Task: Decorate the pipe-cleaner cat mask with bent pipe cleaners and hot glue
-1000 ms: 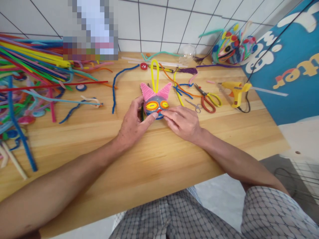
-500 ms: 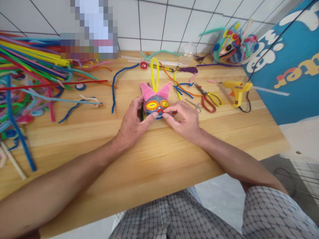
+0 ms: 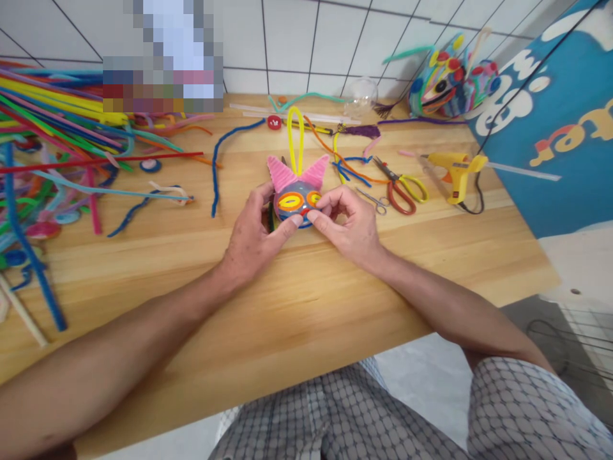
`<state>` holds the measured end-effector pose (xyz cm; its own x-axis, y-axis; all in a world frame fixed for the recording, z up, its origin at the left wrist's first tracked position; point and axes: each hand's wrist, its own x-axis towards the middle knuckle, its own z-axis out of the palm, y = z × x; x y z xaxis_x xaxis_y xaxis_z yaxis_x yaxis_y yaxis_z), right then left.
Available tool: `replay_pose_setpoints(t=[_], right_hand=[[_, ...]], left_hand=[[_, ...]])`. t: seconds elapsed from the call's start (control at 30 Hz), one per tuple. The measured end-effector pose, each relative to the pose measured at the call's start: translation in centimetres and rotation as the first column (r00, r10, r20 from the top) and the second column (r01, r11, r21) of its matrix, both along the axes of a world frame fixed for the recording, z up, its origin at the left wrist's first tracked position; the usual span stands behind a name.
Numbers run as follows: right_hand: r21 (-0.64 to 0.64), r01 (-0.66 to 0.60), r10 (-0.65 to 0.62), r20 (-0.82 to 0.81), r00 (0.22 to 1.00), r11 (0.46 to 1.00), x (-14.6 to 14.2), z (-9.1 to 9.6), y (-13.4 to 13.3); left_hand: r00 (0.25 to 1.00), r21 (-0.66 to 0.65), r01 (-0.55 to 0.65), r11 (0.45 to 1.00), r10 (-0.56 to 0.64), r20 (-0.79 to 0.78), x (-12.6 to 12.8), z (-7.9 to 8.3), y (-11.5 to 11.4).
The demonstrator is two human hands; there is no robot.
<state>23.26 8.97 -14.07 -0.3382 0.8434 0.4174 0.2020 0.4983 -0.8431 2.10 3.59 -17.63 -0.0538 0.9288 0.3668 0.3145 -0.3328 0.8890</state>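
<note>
A small pipe-cleaner cat face lies on the wooden table. It is blue-grey with pink ears, a tall yellow loop between them, and two orange-and-yellow ringed eyes. My left hand wraps its left side, thumb pressed at the lower edge. My right hand curls against the right side, thumb and forefinger pinching at a red piece on the face's lower right edge.
A heap of coloured pipe cleaners covers the table's left. Red-handled scissors, small scissors and a yellow glue gun lie right of the face. A finished colourful figure and a clear dome stand by the tiled wall.
My right hand went from lying flat beside the face to curling up and pinching at its lower right edge. The left hand kept its hold.
</note>
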Motion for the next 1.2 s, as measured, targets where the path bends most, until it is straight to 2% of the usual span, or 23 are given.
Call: replay_pose_setpoints(t=[0.13,0.23,0.43,0.53,0.7,0.83,1.0,1.2], right_hand=[[-0.119,-0.018,0.016,-0.019,1.000,0.993,-0.1,-0.2,0.0],[-0.152,-0.030,0.023,-0.051,0.998,0.988,-0.1,-0.6,0.1],[-0.032,0.089,-0.087,0.035,0.996,0.996,0.4,-0.7,0.0],[-0.023,0.105,-0.103,0.074,0.992,0.994,0.7,-1.1,-0.1],[-0.166,0.056,-0.051,0.034,0.998,0.985,0.6,-2.1,0.3],[-0.275,0.001,-0.004,-0.012,1.000,0.962,0.4,-2.0,0.7],[-0.305,-0.028,0.018,-0.035,0.999,0.952,0.3,-1.6,0.6],[-0.306,-0.003,-0.019,-0.067,0.998,0.952,-0.1,-2.2,0.4]], left_hand=[[1.000,-0.010,-0.001,1.000,0.001,-0.006,0.0,0.1,0.0],[1.000,-0.006,0.000,1.000,0.000,0.000,0.1,0.1,0.0],[1.000,0.017,-0.007,1.000,0.007,-0.004,0.1,0.1,0.0],[1.000,0.028,-0.001,1.000,0.001,0.008,0.1,0.0,0.1],[0.999,0.018,0.009,1.000,-0.009,0.038,0.2,-0.3,0.1],[0.999,0.031,0.005,1.000,-0.006,0.051,0.3,-0.6,0.2],[0.999,0.034,0.012,0.999,-0.014,0.048,0.3,-0.7,0.2],[0.999,0.025,0.017,1.000,-0.018,0.042,0.1,-0.6,0.1]])
